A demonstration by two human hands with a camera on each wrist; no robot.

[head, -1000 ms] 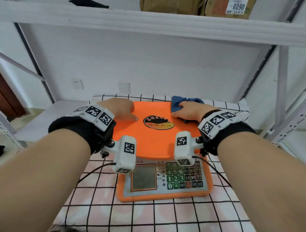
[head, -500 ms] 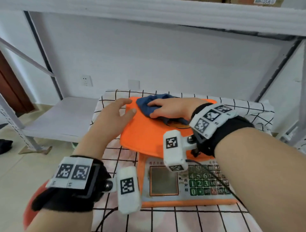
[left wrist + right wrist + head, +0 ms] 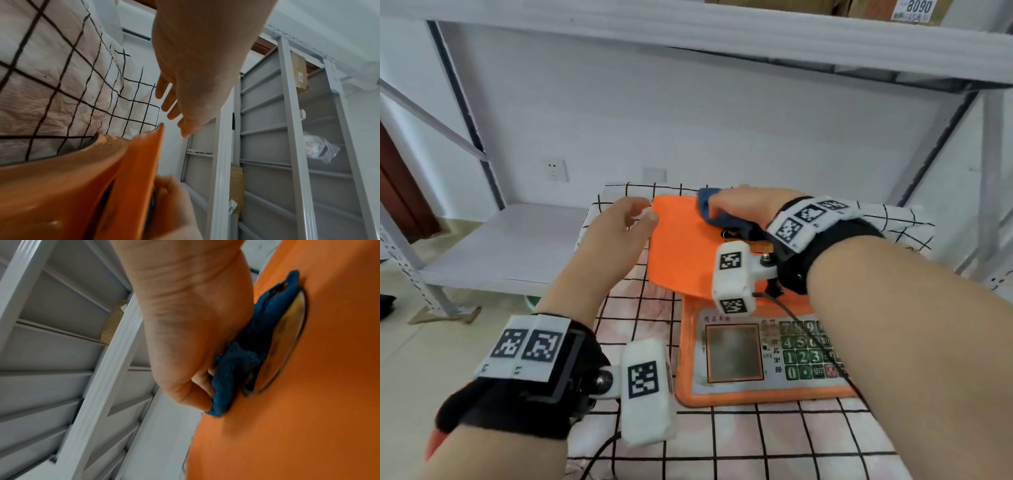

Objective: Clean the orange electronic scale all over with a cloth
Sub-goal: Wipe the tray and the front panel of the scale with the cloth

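The orange electronic scale [image 3: 681, 253] stands on a checked table cover, its display and keypad [image 3: 732, 353] facing me. My right hand [image 3: 736, 205] presses a blue cloth [image 3: 707, 204] onto the far edge of the orange platter. In the right wrist view the thumb and fingers pinch the bunched cloth [image 3: 230, 369] beside the round label [image 3: 287, 337] on the platter [image 3: 308, 410]. My left hand [image 3: 633, 219] hovers at the platter's far left corner. Its fingers [image 3: 170, 104] are straight and spread, just clear of the platter edge [image 3: 139, 162].
The checked cover [image 3: 640, 308] drapes over the table. A low white shelf [image 3: 510, 240] lies to the left, a shelf beam [image 3: 722, 31] runs overhead, and a metal upright [image 3: 993, 171] stands at the right. A cable [image 3: 808, 332] crosses the keypad.
My right hand swept the cloth leftward along the platter's far edge. My left hand came off the platter top and drew back beside its left corner.
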